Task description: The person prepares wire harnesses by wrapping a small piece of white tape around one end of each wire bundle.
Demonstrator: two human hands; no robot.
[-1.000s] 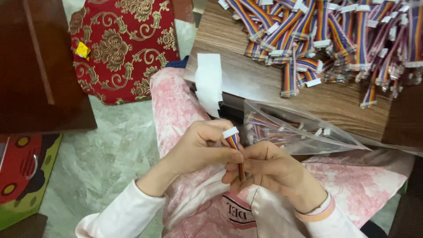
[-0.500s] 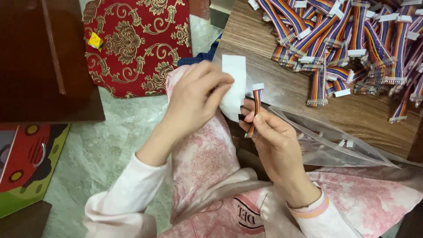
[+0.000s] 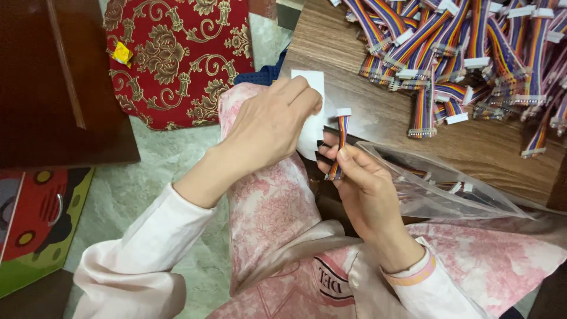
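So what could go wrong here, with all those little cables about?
The right hand pinches one striped cable only near its lower end, so it might slip into the lap. The left hand reaches the white paper sheet hanging off the table edge; a tug could drop it. The clear bag lies loose and may slide.

1. A home used for piecework: far right, a wooden table [image 3: 354, 53] is heaped with rainbow ribbon cables [image 3: 466, 53].
2. Far left, a red-and-gold cushion [image 3: 177, 59] lies beside dark wooden furniture [image 3: 47, 88] on a stone floor [image 3: 147, 171].
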